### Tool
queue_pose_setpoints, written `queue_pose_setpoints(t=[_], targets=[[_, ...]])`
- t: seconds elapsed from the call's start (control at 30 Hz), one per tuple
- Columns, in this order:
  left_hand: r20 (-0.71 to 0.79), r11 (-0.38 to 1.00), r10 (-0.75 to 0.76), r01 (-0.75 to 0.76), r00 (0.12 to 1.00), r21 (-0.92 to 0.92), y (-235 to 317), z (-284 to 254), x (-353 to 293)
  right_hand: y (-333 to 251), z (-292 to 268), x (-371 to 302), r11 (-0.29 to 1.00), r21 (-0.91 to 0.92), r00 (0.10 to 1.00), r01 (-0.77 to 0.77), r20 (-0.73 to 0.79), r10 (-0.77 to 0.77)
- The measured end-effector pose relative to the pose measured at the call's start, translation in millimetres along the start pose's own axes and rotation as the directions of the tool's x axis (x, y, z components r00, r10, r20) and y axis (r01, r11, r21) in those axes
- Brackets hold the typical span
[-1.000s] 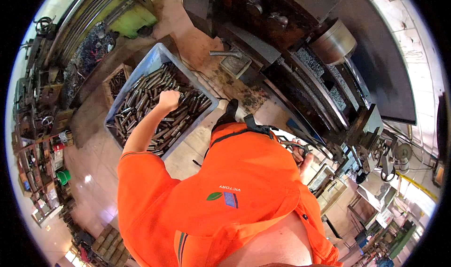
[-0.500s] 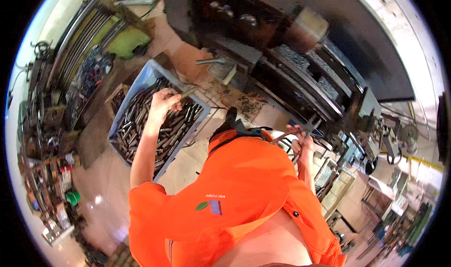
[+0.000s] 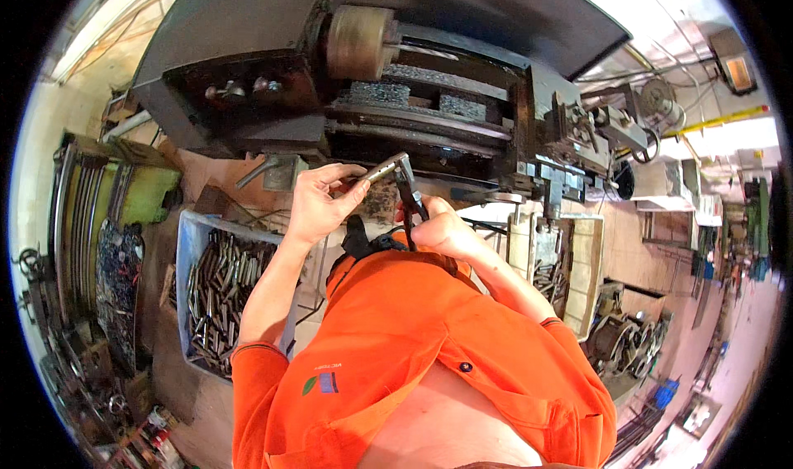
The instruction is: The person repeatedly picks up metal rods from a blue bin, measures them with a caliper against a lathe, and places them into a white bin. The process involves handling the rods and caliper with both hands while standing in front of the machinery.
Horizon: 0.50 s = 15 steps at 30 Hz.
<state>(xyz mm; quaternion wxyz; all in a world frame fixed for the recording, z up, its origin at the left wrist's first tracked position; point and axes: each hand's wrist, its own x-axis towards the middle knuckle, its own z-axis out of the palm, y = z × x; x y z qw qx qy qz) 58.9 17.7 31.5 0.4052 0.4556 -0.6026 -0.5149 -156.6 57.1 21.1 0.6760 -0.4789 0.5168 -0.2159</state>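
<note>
My left hand (image 3: 326, 203) pinches a short metal rod (image 3: 382, 169) with small dark marks or holes along its side. The rod slants up to the right in front of me. Gripped in my right hand (image 3: 443, 228) is a caliper (image 3: 405, 182), its jaws up at the far end of the rod. They seem to touch that end, though the exact contact is too small to tell. To my left stands a blue crate (image 3: 184, 250) filled with similar metal rods (image 3: 227, 291).
A dark lathe (image 3: 429, 110) spans the far side; its chuck (image 3: 361, 43) looks blurred and holds a rod-like piece. A pale tray (image 3: 585, 275) with metal parts stands at right. A green machine (image 3: 149, 192) is at far left, and a hand wheel (image 3: 647, 147) juts out at far right.
My left hand has brought the rod from above the crate to in front of me. My right hand has raised the caliper to the rod's end. The view has turned toward the lathe.
</note>
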Motion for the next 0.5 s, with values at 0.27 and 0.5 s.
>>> queue_pose_setpoints(t=[0.27, 0.5], targets=[[0.120, 1.000, -0.012, 0.015, 0.993, -0.024, 0, 5, 19, -7, 4, -4, 0.997, -0.080, 0.980, 0.020, -0.197, -0.036], [0.201, 0.997, 0.031, -0.017, 0.979, -0.074, 3, 4, 34, -18, 5, -6, 0.961, -0.274, 0.951, 0.035, -0.286, -0.116]])
